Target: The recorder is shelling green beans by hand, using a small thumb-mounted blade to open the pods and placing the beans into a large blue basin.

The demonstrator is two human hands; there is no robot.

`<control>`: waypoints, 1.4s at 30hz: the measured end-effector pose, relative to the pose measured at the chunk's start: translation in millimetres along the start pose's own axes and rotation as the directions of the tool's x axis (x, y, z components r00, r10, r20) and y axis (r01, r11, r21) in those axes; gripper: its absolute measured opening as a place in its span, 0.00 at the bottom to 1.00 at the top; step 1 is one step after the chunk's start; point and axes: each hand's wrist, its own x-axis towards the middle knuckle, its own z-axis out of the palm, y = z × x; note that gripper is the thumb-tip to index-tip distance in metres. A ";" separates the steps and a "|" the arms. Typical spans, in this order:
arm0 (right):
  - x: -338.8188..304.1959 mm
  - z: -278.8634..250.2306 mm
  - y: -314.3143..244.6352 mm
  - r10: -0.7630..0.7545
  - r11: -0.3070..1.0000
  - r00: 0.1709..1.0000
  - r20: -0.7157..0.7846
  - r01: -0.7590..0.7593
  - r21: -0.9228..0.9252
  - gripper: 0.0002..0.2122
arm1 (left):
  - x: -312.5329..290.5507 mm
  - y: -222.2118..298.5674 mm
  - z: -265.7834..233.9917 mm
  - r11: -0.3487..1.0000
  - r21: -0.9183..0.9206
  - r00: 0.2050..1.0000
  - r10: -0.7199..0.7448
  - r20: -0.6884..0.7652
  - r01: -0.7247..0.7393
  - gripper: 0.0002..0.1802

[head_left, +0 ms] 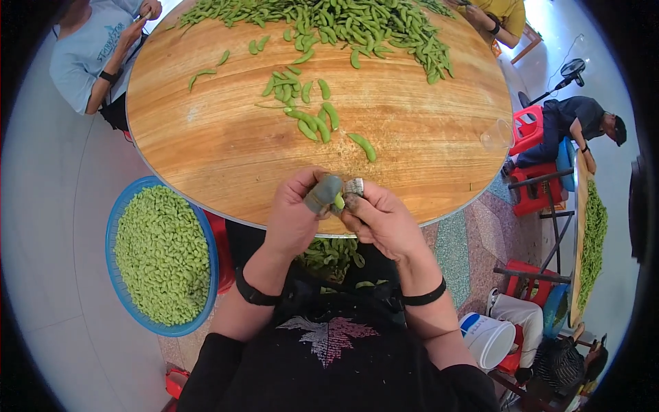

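Observation:
Over the near edge of the round wooden table (206, 130), my two hands meet fingertip to fingertip. My left hand (292, 216) wears a grey cover on a digit and is closed, pinching a green soybean pod (339, 200). The fingers of my right hand (384, 221), one with a pale ridged cover, close on the same pod from the other side; most of the pod is hidden. Just beyond lies a single pod (362, 147), with a small cluster of pods (310, 125) farther off. Below my hands, several flattened pods (331, 255) lie in my lap area.
A large pod heap (343, 24) covers the table's far side. At left stands a blue basket (112, 254) full of shelled beans. A clear cup (495, 135) sits near the right edge. A white bucket (489, 340) stands lower right. Other people sit around the tables.

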 end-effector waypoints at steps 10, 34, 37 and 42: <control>7.2 -1.0 -0.6 -0.251 0.912 0.952 -0.178 0.171 -0.372 0.06 | 0.5 -1.8 10.4 0.977 0.192 0.982 0.122 -0.141 -0.094 0.14; -6.8 8.3 -7.8 -0.235 0.877 0.972 -0.025 0.201 -0.436 0.10 | -5.9 -1.5 15.1 0.989 0.122 0.980 0.105 -0.172 -0.084 0.07; -9.0 2.9 -5.8 -0.116 0.951 0.993 0.016 0.116 -0.286 0.10 | -7.7 1.7 14.0 0.969 0.228 0.975 0.133 -0.177 -0.091 0.07; -7.2 -2.8 -3.2 -0.075 0.954 0.996 0.046 0.086 -0.288 0.09 | -4.3 -6.6 12.3 0.921 0.354 0.963 0.226 -0.149 -0.161 0.07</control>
